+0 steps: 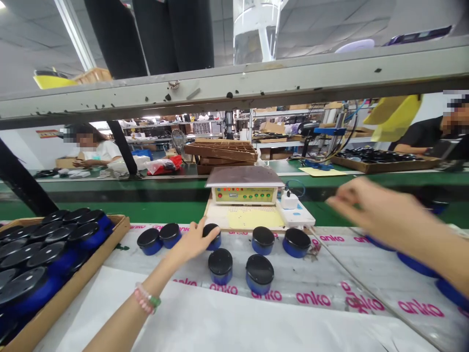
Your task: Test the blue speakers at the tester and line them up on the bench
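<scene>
Left fingers: left hand (193, 240) lies flat, fingers loosely spread, thumb and fingertips laid on a blue speaker (212, 236) with a black top; touching it, not clamped round it.
Right fingers: right hand (361, 201) raised above the bench, fingers drawn together; motion blur, cannot tell whether it pinches anything.
Speaker row: seven loose speakers on the white anko-printed sheet (315, 288); the touched one sits in the back row, just in front of the tester box (244, 189).
Left side: cardboard tray (78, 278) packed with more speakers, cut off by the frame edge.
Right side: further blue rims (415, 261) half hidden under the right forearm.
Overhead: grey shelf rail (234, 85) blocks the upper view.
Behind: two other people seated at far benches.
</scene>
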A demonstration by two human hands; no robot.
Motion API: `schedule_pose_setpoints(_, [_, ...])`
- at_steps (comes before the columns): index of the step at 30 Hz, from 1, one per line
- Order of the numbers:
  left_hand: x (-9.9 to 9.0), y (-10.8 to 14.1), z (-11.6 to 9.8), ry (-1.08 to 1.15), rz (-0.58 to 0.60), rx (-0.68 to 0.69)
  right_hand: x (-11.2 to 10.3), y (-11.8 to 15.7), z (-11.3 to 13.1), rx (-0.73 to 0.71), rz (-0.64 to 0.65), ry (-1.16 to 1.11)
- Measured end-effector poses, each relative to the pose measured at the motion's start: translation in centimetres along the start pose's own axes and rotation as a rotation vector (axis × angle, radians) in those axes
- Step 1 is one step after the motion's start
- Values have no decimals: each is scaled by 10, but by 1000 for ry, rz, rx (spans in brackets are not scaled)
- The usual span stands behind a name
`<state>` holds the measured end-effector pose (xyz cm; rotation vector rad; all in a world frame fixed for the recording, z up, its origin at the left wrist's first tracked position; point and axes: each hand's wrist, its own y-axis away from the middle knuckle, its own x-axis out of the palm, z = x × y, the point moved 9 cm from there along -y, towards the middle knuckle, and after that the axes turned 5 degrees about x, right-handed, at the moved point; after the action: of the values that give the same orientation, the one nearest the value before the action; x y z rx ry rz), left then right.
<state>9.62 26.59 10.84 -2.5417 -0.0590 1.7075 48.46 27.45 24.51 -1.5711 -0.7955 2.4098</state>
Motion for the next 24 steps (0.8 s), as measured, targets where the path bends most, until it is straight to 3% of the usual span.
schedule_pose_setpoints(3, [20,-8,-23,39,164,-25,85,28,19,-65,367,-18])
schedule_pose_setpoints(5, [26,-12,-41,52,221,26,118,39,26,-76,422,-26])
schedule_pose_setpoints(7, [31,-15,-62,72,263,119,134,41,29,-69,402,-19])
schedule_pose_setpoints(10, [37,-16,-92,106,323,253,138,39,38,-83,401,-31])
schedule_pose_setpoints(12, [36,-12,-101,113,343,288,130,43,46,-105,405,-40])
schedule_pose_setpoints(15, [27,8,-92,110,365,255,109,60,60,-143,371,-25])
schedule_pose_setpoints(18, [29,39,-77,91,432,182,99,89,90,-288,348,-43])
schedule_pose_setpoints(21, [35,58,-83,93,299,142,113,110,122,-442,313,-53])
schedule_pose_setpoints(24, [47,65,-104,127,199,152,134,109,131,-466,252,-51])
